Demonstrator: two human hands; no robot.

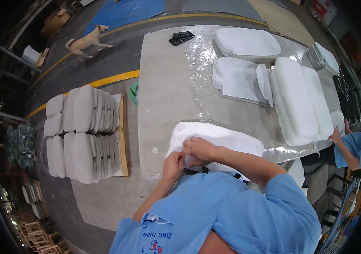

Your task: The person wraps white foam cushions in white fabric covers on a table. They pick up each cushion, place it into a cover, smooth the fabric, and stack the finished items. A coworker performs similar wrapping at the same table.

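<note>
A white padded cushion [220, 137] lies at the table's near edge, in front of my body. At its left end my left hand [174, 165] is closed, with its fingertips pinched on the cushion's edge. Just beside it, my right hand [199, 150] rests over the cushion, fingers bent and gripping near the same corner. The two hands almost touch. Black straps [205, 169] show along the near side, partly covered by my blue shirt. What lies between my fingertips is too small to make out.
White cushions [297, 101] and white sheet stacks [248, 42] stand on the plastic-covered table [163, 101]. Black phone-like items [181, 38] lie at its far edge. Grey cushions [83, 110] fill a pallet at left. A dog [88, 42] walks beyond. A co-worker's hand [336, 134] is at right.
</note>
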